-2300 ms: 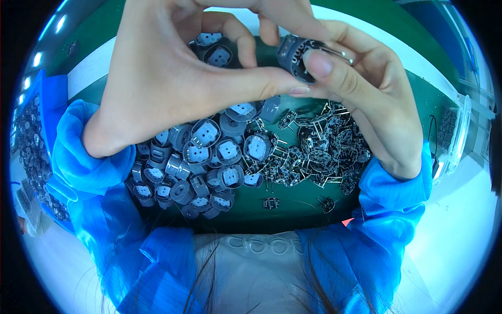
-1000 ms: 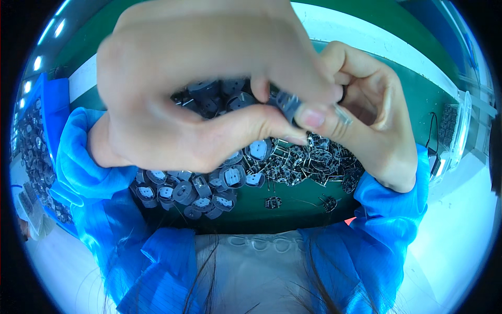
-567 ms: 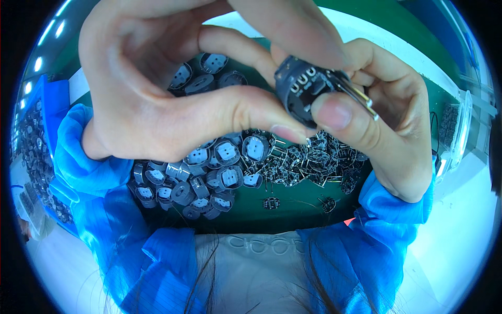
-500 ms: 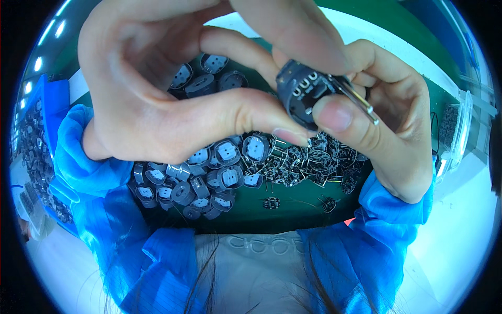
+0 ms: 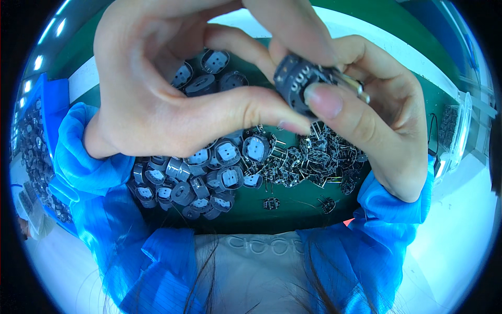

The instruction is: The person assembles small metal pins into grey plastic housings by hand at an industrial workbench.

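Close to the camera, my left hand [image 5: 141, 99] is closed around a small dark round housing [image 5: 291, 78], pinching it by the rim with fingers and thumb. My right hand [image 5: 387, 115] is also closed at the same spot. Its thumb presses on a small circuit board [image 5: 302, 79] with pale solder loops, which sits at the housing's open face. Slim metal pins [image 5: 357, 89] stick out from the board toward my right palm. My fingers hide how deep the board sits.
Below my hands on the green mat [image 5: 251, 212] are a heap of grey round housings [image 5: 227, 178] and a tangled pile of pinned circuit boards [image 5: 308, 162]. At left stands a blue bin [image 5: 55, 104] full of small parts. A clear tray [image 5: 457, 131] is at right.
The housing and board have shifted slightly up and left, and the pins have tilted upward. My right thumb has moved up and left with them; my left wrist has edged right.
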A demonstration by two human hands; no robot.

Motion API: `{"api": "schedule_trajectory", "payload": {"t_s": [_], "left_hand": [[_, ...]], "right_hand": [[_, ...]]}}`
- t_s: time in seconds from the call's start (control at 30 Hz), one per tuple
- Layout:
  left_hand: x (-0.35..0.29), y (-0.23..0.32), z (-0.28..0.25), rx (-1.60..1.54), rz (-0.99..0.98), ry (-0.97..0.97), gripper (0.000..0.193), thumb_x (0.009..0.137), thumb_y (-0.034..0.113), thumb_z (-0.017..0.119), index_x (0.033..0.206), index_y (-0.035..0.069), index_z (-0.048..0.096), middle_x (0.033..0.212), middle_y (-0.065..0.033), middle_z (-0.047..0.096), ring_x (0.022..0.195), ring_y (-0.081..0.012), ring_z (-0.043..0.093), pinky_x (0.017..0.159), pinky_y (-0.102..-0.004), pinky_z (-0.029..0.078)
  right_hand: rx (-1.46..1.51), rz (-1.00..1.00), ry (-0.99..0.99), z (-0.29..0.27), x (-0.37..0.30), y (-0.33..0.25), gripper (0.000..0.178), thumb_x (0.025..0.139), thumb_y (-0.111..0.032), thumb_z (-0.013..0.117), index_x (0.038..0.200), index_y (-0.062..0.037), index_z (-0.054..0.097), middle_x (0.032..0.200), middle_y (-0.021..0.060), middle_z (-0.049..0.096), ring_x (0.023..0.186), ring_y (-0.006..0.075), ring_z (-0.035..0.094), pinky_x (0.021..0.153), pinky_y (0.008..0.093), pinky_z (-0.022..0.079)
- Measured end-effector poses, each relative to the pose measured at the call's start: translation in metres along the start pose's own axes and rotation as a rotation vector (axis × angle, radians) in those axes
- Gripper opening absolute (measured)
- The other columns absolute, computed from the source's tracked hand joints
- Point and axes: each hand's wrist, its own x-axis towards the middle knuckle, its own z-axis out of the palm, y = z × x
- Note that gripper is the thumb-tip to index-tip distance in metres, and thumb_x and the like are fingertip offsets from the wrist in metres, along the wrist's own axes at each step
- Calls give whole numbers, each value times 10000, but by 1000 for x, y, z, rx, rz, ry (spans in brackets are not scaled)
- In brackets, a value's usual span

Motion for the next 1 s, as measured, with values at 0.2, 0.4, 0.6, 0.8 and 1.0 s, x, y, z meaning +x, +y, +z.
{"api": "schedule_trajectory", "payload": {"t_s": [0.2,0.4,0.6,0.8,1.0], "left_hand": [[25,35,22,135,-423,281,412,727,23,820,1075,-25,606,1098,-189,604,995,-284,661,841,-361,615],[12,28,25,-135,-533,376,349,776,-24,761,1081,-32,590,1132,-210,582,1072,-292,631,899,-417,604],[12,29,22,-208,-532,331,350,772,-23,754,1081,-34,591,1113,-235,589,1038,-296,652,918,-386,580],[-6,15,23,-81,-516,274,436,747,-77,670,1167,-55,554,1132,-175,636,1047,-236,656,959,-373,523],[-6,12,19,33,-443,192,436,712,4,727,1122,-48,589,1079,-158,664,1039,-237,660,945,-381,533]], "right_hand": [[-222,125,97,9,-1,-31,406,804,18,719,1185,67,587,1024,136,674,928,204,667,833,297,547],[-511,-173,143,9,3,-8,421,779,38,734,1176,64,597,1034,146,671,920,210,673,834,303,556],[-756,-414,214,7,3,5,435,758,55,746,1169,62,605,1043,155,668,914,215,679,835,309,564],[-839,-496,158,15,2,2,456,685,111,767,1121,69,643,1034,177,668,907,226,685,787,302,584],[-896,-546,138,13,1,5,455,652,118,776,1090,69,660,1017,175,675,877,229,687,758,296,584]]}}
